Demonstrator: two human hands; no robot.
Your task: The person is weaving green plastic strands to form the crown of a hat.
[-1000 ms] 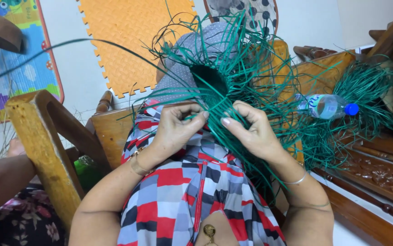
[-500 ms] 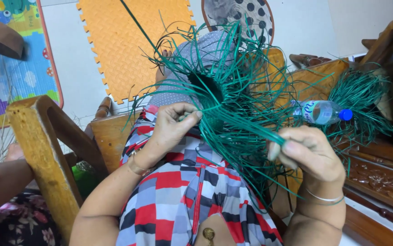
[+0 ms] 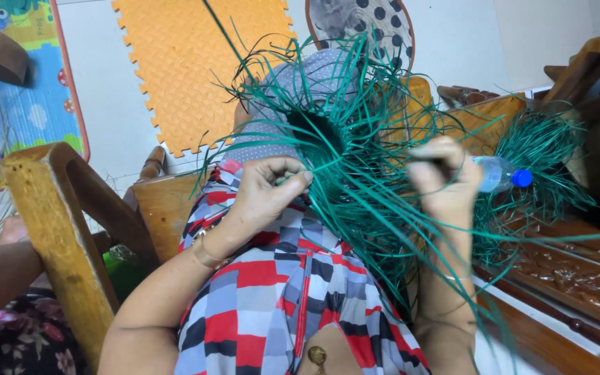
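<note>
A half-woven piece of green plastic strands rests on my lap over a checked red, grey and white dress; loose strands fan out all round a dark centre. My left hand pinches strands at the lower left edge of the weave. My right hand is raised to the right, blurred, with its fingers closed on one strand that is drawn out taut from the weave.
A clear plastic bottle with a blue cap lies by a second bundle of green strands on a carved wooden bench. A wooden chair arm stands at left, another person's arm beside it. Foam mats cover the floor.
My right hand left the weave's centre and swung out to the right and upward, pulling a strand with it. My left hand stayed pinched at the weave's edge.
</note>
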